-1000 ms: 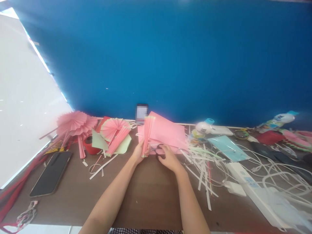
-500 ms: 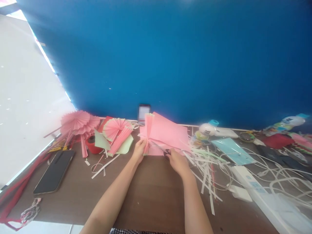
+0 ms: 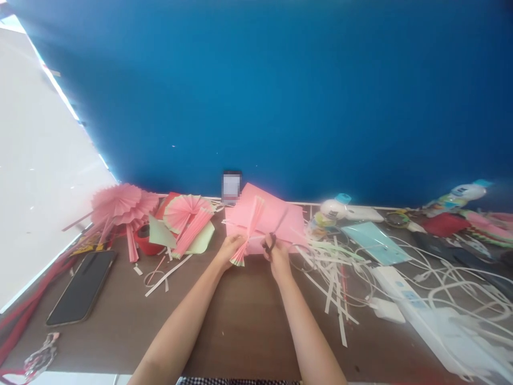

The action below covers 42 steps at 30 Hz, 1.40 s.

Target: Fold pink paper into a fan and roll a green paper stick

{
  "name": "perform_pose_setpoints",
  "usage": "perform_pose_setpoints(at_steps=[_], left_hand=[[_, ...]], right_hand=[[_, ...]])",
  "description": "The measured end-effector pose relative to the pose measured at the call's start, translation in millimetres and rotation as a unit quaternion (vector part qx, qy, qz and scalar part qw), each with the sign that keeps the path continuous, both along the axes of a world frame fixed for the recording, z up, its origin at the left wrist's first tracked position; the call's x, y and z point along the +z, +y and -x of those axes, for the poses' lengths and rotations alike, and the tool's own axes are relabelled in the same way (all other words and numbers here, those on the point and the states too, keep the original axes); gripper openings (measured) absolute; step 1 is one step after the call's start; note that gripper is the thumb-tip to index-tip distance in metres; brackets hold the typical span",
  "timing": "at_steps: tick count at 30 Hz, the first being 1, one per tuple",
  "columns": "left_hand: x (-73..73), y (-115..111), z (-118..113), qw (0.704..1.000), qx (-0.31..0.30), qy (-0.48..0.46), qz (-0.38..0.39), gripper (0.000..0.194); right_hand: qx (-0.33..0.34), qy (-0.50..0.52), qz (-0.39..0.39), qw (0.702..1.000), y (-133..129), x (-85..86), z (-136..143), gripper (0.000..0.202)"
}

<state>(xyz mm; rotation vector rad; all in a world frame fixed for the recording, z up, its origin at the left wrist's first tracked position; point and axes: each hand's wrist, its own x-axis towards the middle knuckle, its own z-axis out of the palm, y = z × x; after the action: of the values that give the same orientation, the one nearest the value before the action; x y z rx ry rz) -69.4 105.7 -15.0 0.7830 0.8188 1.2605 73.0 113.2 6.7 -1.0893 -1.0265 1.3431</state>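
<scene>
My left hand (image 3: 231,250) is closed on the lower part of a pleated pink paper (image 3: 255,218), which is pinched narrow near its middle and spreads at both ends, with pale green edges. My right hand (image 3: 276,256) grips dark-handled scissors (image 3: 271,244) just to the right of it. The scissors' blades are blurred, so whether they touch the pleats is unclear. Behind both hands, flat pink sheets (image 3: 294,222) lie on the brown table (image 3: 240,321).
Pink paper fans (image 3: 122,206), a red tape roll (image 3: 149,243) and a phone (image 3: 82,289) lie left. White paper strips (image 3: 331,267), a glue bottle (image 3: 332,208), a blue packet (image 3: 377,242), cables and a power strip (image 3: 420,315) are right. A blue panel (image 3: 256,96) stands behind.
The pleated paper has tilted, its top leaning right and its lower end fanning out leftward. My right hand has turned the scissors more upright and moved slightly left. The view has shifted slightly.
</scene>
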Motion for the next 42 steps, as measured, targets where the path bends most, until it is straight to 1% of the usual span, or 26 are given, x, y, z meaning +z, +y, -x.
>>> perform_pose_setpoints(at_steps=[4,7,13,16,18,21,25,28,33,37,40,42], left_hand=[[3.2,-7,-6,0.993,-0.07,0.094,-0.022,0.034],[6.2,-11,-9,0.982,-0.107,0.151,-0.033,0.038],[8.7,-14,-8,0.974,-0.116,0.192,-0.037,0.041],[11.6,-16,-5,0.975,-0.131,0.175,-0.044,0.046],[13.6,-17,-2,0.974,-0.161,0.15,-0.046,0.05],[14.8,-18,1,0.968,-0.207,0.132,-0.046,0.05],[13.2,-17,1,0.964,-0.215,0.147,-0.045,0.046],[12.1,-16,1,0.963,-0.221,0.149,-0.032,0.042],[12.0,-16,3,0.961,-0.248,0.125,0.003,0.04],[10.0,-13,5,0.972,-0.234,0.023,0.014,0.036],[8.4,-12,3,0.982,-0.183,-0.05,-0.001,0.031],[8.4,-12,0,0.987,-0.147,-0.049,-0.03,0.033]], right_hand=[[-0.04,0.003,-0.013,0.999,1,-1.8,1,0.034],[-0.079,0.0,-0.025,0.997,0,0.2,1,0.034],[-0.166,-0.031,0.013,0.986,-1,1.6,-1,0.034],[-0.193,-0.029,0.018,0.981,0,0.7,-2,0.033],[-0.204,-0.03,0.021,0.978,0,0.5,-3,0.032],[-0.223,-0.026,0.02,0.974,2,0.4,-6,0.031],[-0.243,-0.029,0.01,0.969,6,-1.4,-14,0.034],[-0.271,-0.033,0.002,0.962,11,-3.2,-22,0.037],[-0.303,-0.021,-0.007,0.953,16,-5.7,-30,0.036],[-0.311,-0.034,-0.012,0.95,15,-8.3,-27,0.034],[-0.297,-0.015,0.017,0.955,13,-9.4,-22,0.03],[-0.292,-0.005,0.035,0.956,12,-10.3,-18,0.029]])
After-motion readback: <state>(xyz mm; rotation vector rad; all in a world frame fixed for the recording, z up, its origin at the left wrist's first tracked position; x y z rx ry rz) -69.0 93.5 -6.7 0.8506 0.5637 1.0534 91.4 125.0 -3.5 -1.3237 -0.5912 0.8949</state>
